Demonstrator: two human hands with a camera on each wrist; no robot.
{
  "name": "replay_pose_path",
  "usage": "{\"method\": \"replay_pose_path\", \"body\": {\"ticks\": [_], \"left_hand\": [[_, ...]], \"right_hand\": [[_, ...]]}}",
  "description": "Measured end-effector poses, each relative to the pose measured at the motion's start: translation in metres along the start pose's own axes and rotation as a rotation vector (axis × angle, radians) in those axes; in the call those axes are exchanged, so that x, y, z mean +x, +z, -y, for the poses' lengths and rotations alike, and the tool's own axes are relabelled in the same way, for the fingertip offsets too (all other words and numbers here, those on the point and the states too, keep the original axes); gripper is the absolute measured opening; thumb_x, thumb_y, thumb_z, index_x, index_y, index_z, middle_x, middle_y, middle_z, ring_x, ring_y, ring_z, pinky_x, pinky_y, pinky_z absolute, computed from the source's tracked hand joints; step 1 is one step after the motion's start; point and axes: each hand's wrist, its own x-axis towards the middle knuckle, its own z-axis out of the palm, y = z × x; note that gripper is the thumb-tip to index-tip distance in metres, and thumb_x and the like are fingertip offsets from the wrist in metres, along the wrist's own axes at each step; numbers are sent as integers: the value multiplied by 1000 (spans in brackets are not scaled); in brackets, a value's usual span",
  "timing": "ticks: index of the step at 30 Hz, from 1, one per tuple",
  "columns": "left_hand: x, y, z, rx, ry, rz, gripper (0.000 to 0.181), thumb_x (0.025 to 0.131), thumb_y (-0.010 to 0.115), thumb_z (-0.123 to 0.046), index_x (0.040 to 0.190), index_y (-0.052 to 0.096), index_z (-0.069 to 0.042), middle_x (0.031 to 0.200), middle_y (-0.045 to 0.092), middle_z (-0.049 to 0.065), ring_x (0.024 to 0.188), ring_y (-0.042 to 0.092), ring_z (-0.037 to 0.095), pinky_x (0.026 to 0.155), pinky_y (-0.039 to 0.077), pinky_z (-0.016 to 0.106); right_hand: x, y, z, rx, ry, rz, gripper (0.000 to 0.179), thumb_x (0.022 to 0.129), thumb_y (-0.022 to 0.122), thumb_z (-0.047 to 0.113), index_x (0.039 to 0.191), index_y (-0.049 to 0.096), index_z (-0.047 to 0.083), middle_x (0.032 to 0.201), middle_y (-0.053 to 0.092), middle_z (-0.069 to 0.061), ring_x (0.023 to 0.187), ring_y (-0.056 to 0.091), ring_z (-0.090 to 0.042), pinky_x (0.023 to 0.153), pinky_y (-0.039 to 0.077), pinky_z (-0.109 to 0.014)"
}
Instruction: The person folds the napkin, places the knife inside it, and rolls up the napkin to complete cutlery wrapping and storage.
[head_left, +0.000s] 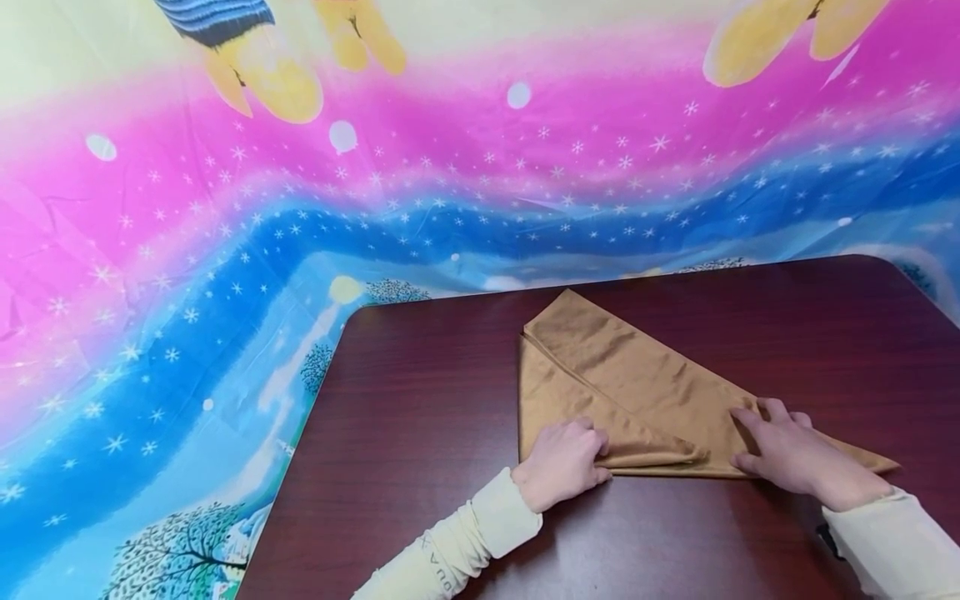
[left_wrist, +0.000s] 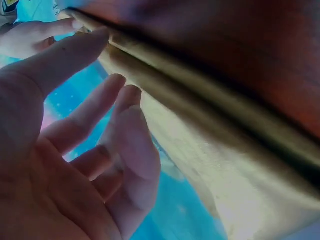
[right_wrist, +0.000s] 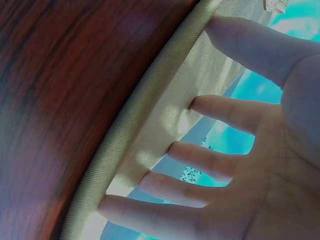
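A golden-brown satin cloth [head_left: 622,367] lies folded into layers, with a peak at its far side and a long point toward the right. My left hand [head_left: 562,462] rests on its near edge, left of the middle. In the left wrist view the fingers [left_wrist: 135,145] are loosely bent, and the thumb tip touches the cloth's folded edge. My right hand [head_left: 787,450] touches the cloth near its right point. The right wrist view shows those fingers [right_wrist: 210,160] spread and fairly straight, their tips pressing on the cloth [right_wrist: 150,125]. Neither hand grips it.
The cloth lies on a dark reddish wooden table [head_left: 420,383] with rounded corners. Behind and left of the table hangs a printed backdrop [head_left: 247,217] in pink, blue and yellow, with snowflakes and trees.
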Motion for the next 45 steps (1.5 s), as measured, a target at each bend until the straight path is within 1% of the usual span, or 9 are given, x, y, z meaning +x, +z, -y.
{"method": "replay_pose_path", "body": {"ticks": [2, 5, 10, 17, 25, 32, 37, 41, 45], "left_hand": [[-1, 2, 1, -7, 10, 3, 17, 76, 77, -43, 81, 68, -29, 79, 60, -12, 67, 59, 6, 51, 42, 24], [-3, 4, 3, -42, 17, 11, 12, 79, 75, -38, 79, 68, -28, 78, 59, -12, 65, 58, 6, 49, 40, 23], [-5, 7, 6, -87, 30, 22, 8, 81, 73, -34, 78, 69, -29, 76, 58, -13, 63, 56, 4, 48, 38, 22], [-6, 9, 6, -79, 66, 2, 5, 84, 71, -33, 80, 71, -31, 79, 61, -14, 65, 56, 1, 50, 40, 22], [-7, 11, 2, -83, 94, -15, 5, 85, 70, -33, 82, 71, -30, 80, 60, -14, 64, 57, 2, 48, 38, 20], [-10, 10, 2, -76, 117, -20, 9, 84, 71, -37, 78, 69, -30, 76, 54, -14, 62, 50, -2, 49, 36, 18], [-14, 8, 5, -98, 147, -16, 11, 85, 70, -36, 78, 67, -28, 77, 52, -13, 61, 46, -2, 49, 35, 17], [-18, 7, 10, -116, 156, -27, 9, 86, 69, -37, 87, 70, -28, 80, 53, -13, 66, 47, -2, 52, 37, 15], [-24, 6, 21, -91, 133, -72, 13, 85, 70, -37, 91, 72, -26, 83, 56, -12, 75, 52, 3, 63, 42, 17]], "right_hand": [[0, 0, 0, 3, -4, -2, 70, 79, 75, 28, 130, 47, -11, 126, 31, -45, 101, 37, -68, 77, 42, -66], [-1, 0, 0, 8, -7, 4, 71, 80, 75, 30, 130, 47, -10, 126, 30, -45, 101, 37, -68, 77, 42, -66], [-1, 0, 1, 9, -4, 9, 71, 79, 76, 30, 130, 47, -11, 126, 30, -45, 101, 37, -68, 77, 42, -67], [-2, -1, 2, 9, -1, 15, 72, 79, 76, 31, 131, 46, -10, 127, 30, -45, 101, 37, -68, 77, 42, -66], [-2, -2, 3, 5, 2, 14, 71, 80, 75, 29, 131, 46, -10, 127, 30, -45, 102, 36, -69, 77, 42, -66], [-3, -1, 2, 3, 0, 9, 72, 80, 75, 31, 131, 46, -10, 128, 30, -45, 103, 36, -69, 78, 41, -67], [-4, -3, 0, -9, -8, 7, 73, 80, 74, 34, 132, 46, -9, 128, 31, -44, 103, 37, -69, 77, 41, -68], [-4, -4, -1, -18, -8, 7, 75, 80, 74, 38, 133, 46, -7, 128, 32, -43, 105, 38, -68, 77, 42, -68], [-4, -6, -4, -32, 0, 24, 78, 80, 73, 44, 135, 46, -5, 129, 32, -40, 106, 38, -65, 74, 43, -67]]}}
